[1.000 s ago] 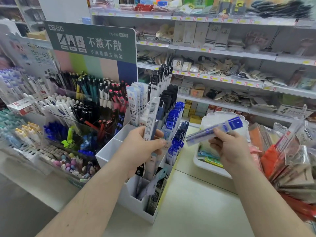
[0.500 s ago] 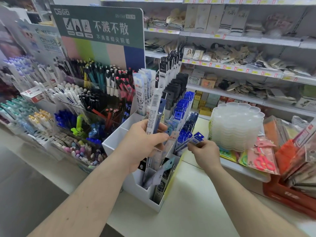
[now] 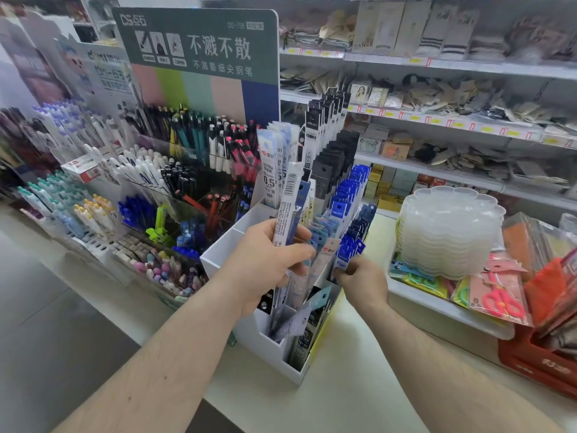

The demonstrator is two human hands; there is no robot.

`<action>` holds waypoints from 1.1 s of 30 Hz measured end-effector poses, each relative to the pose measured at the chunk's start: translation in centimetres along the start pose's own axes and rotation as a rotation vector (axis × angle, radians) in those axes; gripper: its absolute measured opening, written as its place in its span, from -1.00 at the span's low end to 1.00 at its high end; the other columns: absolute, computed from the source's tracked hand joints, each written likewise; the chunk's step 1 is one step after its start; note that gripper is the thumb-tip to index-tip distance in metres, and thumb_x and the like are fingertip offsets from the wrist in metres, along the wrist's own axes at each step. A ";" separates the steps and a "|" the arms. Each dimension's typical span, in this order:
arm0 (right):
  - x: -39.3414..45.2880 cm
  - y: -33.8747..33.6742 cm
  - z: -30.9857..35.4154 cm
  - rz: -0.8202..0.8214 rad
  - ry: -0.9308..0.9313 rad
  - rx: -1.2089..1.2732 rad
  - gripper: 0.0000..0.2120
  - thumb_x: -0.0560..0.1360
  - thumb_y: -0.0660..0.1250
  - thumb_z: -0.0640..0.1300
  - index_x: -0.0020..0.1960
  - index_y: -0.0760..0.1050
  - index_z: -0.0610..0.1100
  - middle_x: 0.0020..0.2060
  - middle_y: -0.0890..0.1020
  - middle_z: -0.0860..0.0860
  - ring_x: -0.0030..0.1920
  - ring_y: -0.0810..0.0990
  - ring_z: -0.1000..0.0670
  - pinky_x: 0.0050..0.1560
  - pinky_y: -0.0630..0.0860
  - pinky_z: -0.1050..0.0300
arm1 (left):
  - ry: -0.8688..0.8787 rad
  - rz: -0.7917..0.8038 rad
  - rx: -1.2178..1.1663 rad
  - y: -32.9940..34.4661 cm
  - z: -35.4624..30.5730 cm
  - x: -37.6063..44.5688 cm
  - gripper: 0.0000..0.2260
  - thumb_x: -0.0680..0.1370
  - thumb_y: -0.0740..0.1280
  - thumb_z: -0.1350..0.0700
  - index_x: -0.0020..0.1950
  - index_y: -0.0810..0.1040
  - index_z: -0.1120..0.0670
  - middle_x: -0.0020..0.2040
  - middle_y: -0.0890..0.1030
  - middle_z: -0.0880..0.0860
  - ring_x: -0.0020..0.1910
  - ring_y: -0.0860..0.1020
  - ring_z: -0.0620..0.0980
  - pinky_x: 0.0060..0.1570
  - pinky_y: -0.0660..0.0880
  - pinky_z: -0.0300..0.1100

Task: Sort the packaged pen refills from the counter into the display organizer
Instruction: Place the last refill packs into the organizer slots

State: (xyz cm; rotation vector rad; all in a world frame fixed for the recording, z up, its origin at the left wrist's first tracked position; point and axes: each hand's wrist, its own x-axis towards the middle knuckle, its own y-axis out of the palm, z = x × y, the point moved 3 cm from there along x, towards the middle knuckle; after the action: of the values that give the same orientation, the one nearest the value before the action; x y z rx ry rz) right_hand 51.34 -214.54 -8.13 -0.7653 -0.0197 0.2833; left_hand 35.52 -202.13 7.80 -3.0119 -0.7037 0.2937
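A green sign (image 3: 199,42) with white Chinese lettering stands at upper centre, pastel stripes below it. Racks of pens (image 3: 187,142) fill the left of the frame, erasers (image 3: 162,267) lower down. At right, a stack of clear trays (image 3: 449,232) sits beside packaged scissors (image 3: 499,303) and a red basket (image 3: 537,360). Shelves (image 3: 452,67) of goods run across the upper right.

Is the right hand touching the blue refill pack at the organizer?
Touching. The head view shows the right hand pinching the lower end of the blue refill pack at the white organizer, fingertips closed on it with no gap.
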 end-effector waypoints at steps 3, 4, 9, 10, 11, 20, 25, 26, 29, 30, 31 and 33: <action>-0.5 0.6 -0.3 0.053 0.060 -0.075 -0.89 0.50 0.43 0.00 -0.07 0.64 -0.03 -0.13 0.68 -0.02 -0.12 0.58 -0.09 -0.19 0.43 0.11 | 0.005 -0.005 0.004 -0.1 0.1 0.0 -0.87 0.51 0.41 0.31 -0.06 0.54 0.10 -0.12 0.62 0.16 -0.41 0.56 -0.07 -0.53 0.34 -0.28; -0.6 0.7 -0.2 0.069 0.077 -0.095 -0.88 0.51 0.43 0.02 -0.06 0.65 -0.01 -0.13 0.68 -0.02 -0.12 0.58 -0.09 -0.20 0.40 0.12 | 0.005 -0.004 0.007 0.0 0.1 0.0 -0.87 0.51 0.41 0.31 -0.06 0.54 0.10 -0.12 0.62 0.16 -0.41 0.56 -0.08 -0.53 0.35 -0.27; -0.2 0.9 0.3 0.106 0.128 -0.097 -0.86 0.48 0.46 0.02 -0.11 0.66 -0.06 -0.15 0.67 -0.04 -0.13 0.62 -0.08 -0.10 0.56 0.04 | 0.004 0.018 0.001 0.2 0.0 -0.1 -0.87 0.53 0.38 0.31 -0.05 0.52 0.10 -0.19 0.62 0.11 -0.42 0.54 -0.08 -0.51 0.35 -0.26; -0.2 0.7 0.3 0.123 0.141 -0.085 -0.88 0.47 0.47 0.00 -0.12 0.65 -0.06 -0.15 0.67 -0.04 -0.14 0.61 -0.07 -0.10 0.57 0.03 | -0.003 0.026 -0.018 0.2 0.0 -0.1 -0.88 0.54 0.36 0.32 -0.04 0.52 0.10 -0.21 0.63 0.08 -0.42 0.53 -0.07 -0.51 0.34 -0.26; -0.3 0.4 0.4 0.162 0.152 -0.091 -0.90 0.45 0.48 -0.03 -0.15 0.63 -0.06 -0.16 0.67 -0.04 -0.17 0.61 -0.06 -0.11 0.57 0.03 | -0.019 0.039 -0.049 0.2 0.0 -0.1 -0.88 0.55 0.34 0.32 -0.03 0.52 0.11 -0.24 0.63 0.06 -0.42 0.53 -0.06 -0.50 0.33 -0.27; -3.8 -9.4 7.3 0.104 -0.002 0.336 -0.91 0.51 0.39 -0.23 -0.04 0.66 -0.11 -0.25 0.66 0.02 -0.26 0.57 0.09 -0.25 0.48 0.20 | -0.197 0.257 -0.433 0.5 0.6 0.0 -0.69 0.55 0.03 0.38 0.09 0.54 0.24 -0.28 0.60 0.11 -0.41 0.49 0.00 -0.52 0.41 -0.25; -8.0 -11.0 12.7 0.219 -0.151 0.568 -0.93 0.47 0.49 -0.10 -0.08 0.63 -0.05 -0.29 0.67 0.08 -0.35 0.60 0.19 -0.29 0.49 0.26 | -0.129 0.428 -0.334 1.2 0.7 0.0 -0.68 0.59 0.11 0.42 0.21 0.54 0.20 -0.02 0.69 0.19 -0.21 0.65 0.10 -0.22 0.62 -0.08; -8.3 -10.8 13.1 0.236 -0.157 0.510 -0.86 0.45 0.51 -0.05 -0.08 0.61 -0.06 -0.24 0.67 0.04 -0.29 0.62 0.17 -0.25 0.54 0.23 | -0.111 0.457 -0.327 1.5 0.6 -0.1 -0.69 0.60 0.13 0.42 0.23 0.54 0.19 0.02 0.68 0.21 -0.16 0.66 0.13 -0.13 0.64 -0.01; -8.9 -10.2 13.6 0.272 -0.193 0.405 -0.86 0.46 0.49 -0.09 -0.14 0.63 -0.17 -0.27 0.66 -0.11 -0.29 0.60 0.05 -0.22 0.58 -0.02 | -0.100 0.468 -0.314 1.7 0.6 -0.1 -0.75 0.61 0.20 0.36 0.24 0.53 0.20 0.03 0.69 0.22 -0.07 0.67 0.18 0.03 0.62 0.11; -9.0 -10.4 13.4 0.290 -0.190 0.446 -0.88 0.49 0.47 -0.13 -0.14 0.64 -0.19 -0.26 0.68 -0.14 -0.30 0.62 0.01 -0.25 0.59 -0.08 | -0.107 0.485 -0.341 1.7 0.6 -0.1 -0.74 0.60 0.22 0.35 0.27 0.52 0.21 0.06 0.67 0.24 -0.03 0.66 0.21 0.06 0.61 0.13; -9.0 -10.6 13.3 0.305 -0.175 0.507 -0.90 0.51 0.45 -0.17 -0.11 0.64 -0.22 -0.25 0.68 -0.17 -0.32 0.63 -0.01 -0.30 0.59 -0.08 | -0.115 0.513 -0.372 1.5 0.5 0.0 -0.71 0.58 0.24 0.34 0.30 0.51 0.21 0.11 0.65 0.27 0.02 0.65 0.25 0.09 0.60 0.16; -8.9 -11.3 12.9 0.284 -0.160 0.622 -0.92 0.53 0.40 -0.25 -0.12 0.62 -0.24 -0.32 0.66 -0.13 -0.41 0.58 0.09 -0.41 0.51 0.14 | -0.127 0.536 -0.389 1.2 0.4 0.2 -0.65 0.55 0.24 0.34 0.33 0.49 0.23 0.17 0.62 0.31 0.10 0.63 0.27 0.11 0.58 0.17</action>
State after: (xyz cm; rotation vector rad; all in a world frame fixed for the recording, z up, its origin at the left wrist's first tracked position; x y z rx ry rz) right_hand 44.05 -215.81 9.71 -0.1221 0.0264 0.5870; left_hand 36.11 -203.14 7.28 -3.5364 0.0795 0.4043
